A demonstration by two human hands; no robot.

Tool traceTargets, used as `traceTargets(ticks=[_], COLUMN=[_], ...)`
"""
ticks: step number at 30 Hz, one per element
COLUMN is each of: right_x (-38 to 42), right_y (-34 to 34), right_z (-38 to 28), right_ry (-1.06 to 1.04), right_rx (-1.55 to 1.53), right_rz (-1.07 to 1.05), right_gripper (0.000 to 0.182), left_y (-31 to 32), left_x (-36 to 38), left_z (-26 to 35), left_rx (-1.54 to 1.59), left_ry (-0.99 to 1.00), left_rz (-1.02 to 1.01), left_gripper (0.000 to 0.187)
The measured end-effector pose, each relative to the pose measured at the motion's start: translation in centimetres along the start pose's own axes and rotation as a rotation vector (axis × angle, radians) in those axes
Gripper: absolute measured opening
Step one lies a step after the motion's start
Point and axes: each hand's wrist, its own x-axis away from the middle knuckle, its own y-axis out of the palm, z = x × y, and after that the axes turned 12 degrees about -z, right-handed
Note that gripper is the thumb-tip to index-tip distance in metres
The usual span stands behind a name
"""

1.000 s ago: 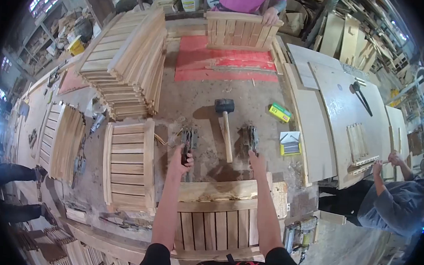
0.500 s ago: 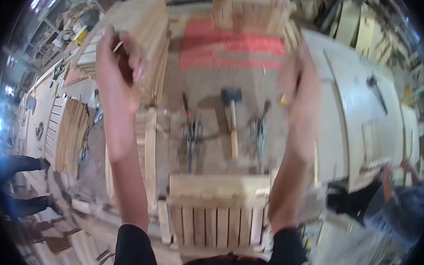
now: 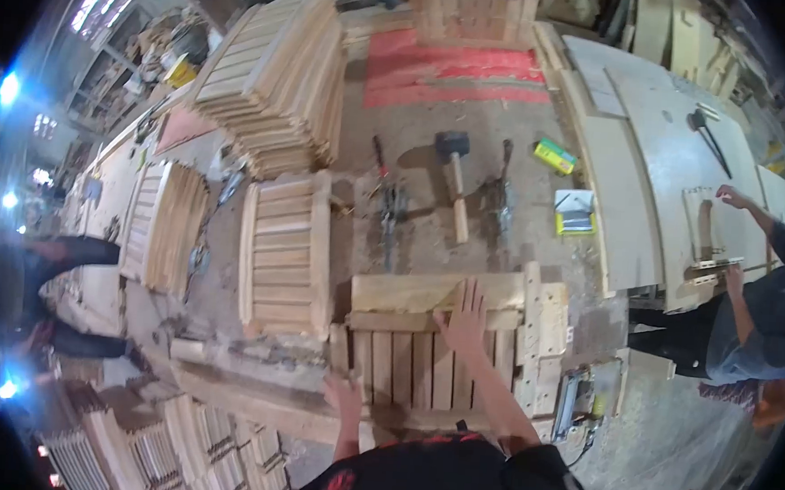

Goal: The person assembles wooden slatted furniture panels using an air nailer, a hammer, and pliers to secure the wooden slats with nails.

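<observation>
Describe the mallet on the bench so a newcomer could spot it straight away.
Start at the red mat at the far end of the workbench. Just nearer than it lies the mallet, between two metal clamps. It alone has a black block head and a pale wooden handle pointing back toward the slatted panel under the right hand.

Workbench (image 3: pixel 435 140) — mallet (image 3: pixel 453 175), clamps (image 3: pixel 390 204), slatted panels (image 3: pixel 286 252)

The slatted panel (image 3: pixel 417 359) at six o'clock is part covered by the right hand (image 3: pixel 465 321) and forearm lying across it, and its near edge disappears behind the person's dark shirt. The left hand (image 3: pixel 345 395) at its lower left corner is blurred; whether it grips the wood cannot be told. At twelve o'clock another slatted panel (image 3: pixel 471 12) is cut by the top edge. At three o'clock a co-worker (image 3: pixel 752 312) is cropped by the lens rim.
</observation>
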Motion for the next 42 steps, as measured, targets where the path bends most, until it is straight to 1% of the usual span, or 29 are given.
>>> traceTargets(ticks=[1,2,3,6,9,12,14,16,19,20,21,22,23,24,25,27,28,29,30,31,32,34,35,37,38,39,40,41,42], right_x=[-0.2,-0.9,-1.4,-2.2,-2.1,1.6,5.2,9.3,15.7,17.5,19.3,21.0,22.3,23.4,24.3,24.8,25.1,25.3,25.3,25.2,24.8,24.4,25.0,27.1,28.4,30.1,31.4,32.2,33.1], right_y=[0.4,0.6,0.7,1.6,0.2,-5.6,-6.7,-7.6,-9.0,-9.4,-9.7,-10.2,-11.9,-14.1,-16.0,-19.9,-21.7,-23.8,-25.5,-26.2,-26.3,-26.6,-27.8,-30.3,-32.6,-35.3,-36.4,-37.1,-37.7], right_z=[-0.1,-0.2,-0.4,0.9,3.1,3.0,4.8,6.1,5.4,4.9,4.2,3.2,1.0,-1.6,-3.7,-7.3,-9.0,-11.3,-13.1,-13.9,-13.4,-11.0,-11.6,-10.6,-9.6,-12.8,-13.9,-14.0,-13.9], right_ry=[-0.004,-0.009,0.007,-0.016,-0.073,0.078,0.040,0.087,0.256,0.200,0.151,0.104,0.088,0.080,0.126,0.158,0.150,0.160,0.165,0.132,0.146,0.170,0.094,-0.023,0.048,0.156,0.125,0.108,0.086], right_rx=[0.015,0.031,0.009,0.047,-0.151,-0.349,-0.313,-0.268,-0.414,-0.486,-0.552,-0.614,-0.634,-0.652,-0.685,-0.697,-0.678,-0.556,-0.433,0.073,0.082,0.093,0.027,-0.080,-0.122,-0.263,-0.530,-0.676,-0.825], right_rz=[0.050,0.112,0.115,0.125,0.005,-0.063,0.026,-0.038,-0.137,-0.130,-0.123,-0.118,-0.097,-0.084,-0.118,-0.177,-0.205,-0.268,-0.322,-0.191,-0.155,-0.085,-0.015,0.127,0.096,0.086,0.133,0.178,0.225], right_gripper=[0.082,0.084,0.081,0.080,0.076,0.067,0.056,0.049,0.041,0.040,0.039,0.039,0.039,0.039,0.042,0.049,0.053,0.057,0.061,0.055,0.049,0.039,0.025,0.019,0.015,0.015,0.021,0.025,0.029], left_y=[0.8,0.1,-0.6,0.4,0.2,-0.1,0.4,1.9,4.0,2.1,-1.4,-4.8,-9.3,-14.6,-19.9,-20.8,-20.1,-19.4,-18.4,-17.1,-15.8,-11.2,-9.0,-6.5,-3.9,-2.0,-2.5,-3.8,-6.0], left_x=[0.2,0.2,-0.2,-0.4,0.0,0.6,1.0,1.1,-0.6,-1.6,-2.9,-2.9,-1.1,2.1,5.4,8.6,9.6,10.5,11.4,12.0,12.4,12.3,12.1,12.0,11.0,10.5,10.3,9.9,10.0], left_z=[-1.3,-1.2,-0.5,-1.5,-1.1,-0.3,0.6,1.2,2.0,2.0,1.9,2.0,3.7,7.5,11.4,15.6,17.0,18.1,19.1,20.0,20.1,18.8,18.3,15.7,14.4,12.9,11.4,10.0,9.7], left_rx=[0.045,-0.001,-0.043,-0.008,-0.063,-0.131,0.048,0.153,0.130,0.191,0.255,0.408,0.621,0.539,0.455,0.564,0.717,0.867,0.979,1.091,1.203,1.283,1.328,1.056,1.001,0.932,1.070,1.202,1.251], left_ry=[0.062,0.057,0.059,0.139,0.102,0.122,0.206,0.248,0.035,0.045,0.055,0.235,0.389,0.428,0.475,0.870,0.870,0.873,0.896,0.923,0.946,0.784,0.703,0.656,0.589,0.523,0.501,0.478,0.381], left_rz=[-0.004,-0.025,-0.045,0.085,0.100,0.219,0.088,-0.048,-0.133,-0.271,-0.416,-0.538,-0.642,-0.771,-0.897,-0.835,-0.994,-1.150,-1.235,-1.315,-1.394,-1.315,-1.262,-0.973,-0.918,-0.878,-1.010,-1.143,-1.173], left_gripper=[0.059,0.057,0.056,0.049,0.047,0.048,0.051,0.055,0.064,0.064,0.064,0.052,0.045,0.044,0.044,0.039,0.039,0.039,0.040,0.040,0.041,0.043,0.045,0.052,0.054,0.057,0.055,0.054,0.051])
